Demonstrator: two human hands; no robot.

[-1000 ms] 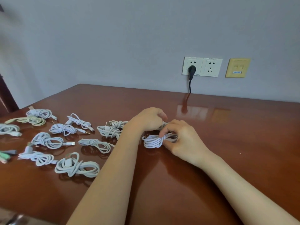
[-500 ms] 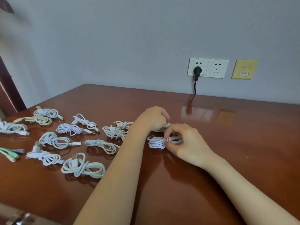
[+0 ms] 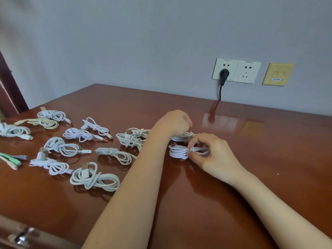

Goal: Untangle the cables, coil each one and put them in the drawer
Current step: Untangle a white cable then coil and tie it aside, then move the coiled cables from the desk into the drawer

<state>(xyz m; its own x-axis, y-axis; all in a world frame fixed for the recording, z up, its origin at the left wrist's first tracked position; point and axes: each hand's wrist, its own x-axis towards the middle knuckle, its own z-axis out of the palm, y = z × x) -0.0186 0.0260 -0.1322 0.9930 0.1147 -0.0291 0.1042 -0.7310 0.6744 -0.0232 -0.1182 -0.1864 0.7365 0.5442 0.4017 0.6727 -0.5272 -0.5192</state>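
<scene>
A white cable (image 3: 179, 152), coiled into a flat bundle with a plug at its left end, is laid on the surface (image 3: 269, 141) and pinched at its waist by the right hand (image 3: 212, 155). White strands (image 3: 183, 137) just behind it are clamped in the curled grip of the left hand (image 3: 175, 124). Knotted coils (image 3: 95, 177) are spread to the left.

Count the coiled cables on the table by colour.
White cables: 11, the heap taken as one; one under the left hand, one pinched by the right hand
Beige cable: 1
Green ends and grey end at the left edge: cropped, not counted
Total: 12
</scene>
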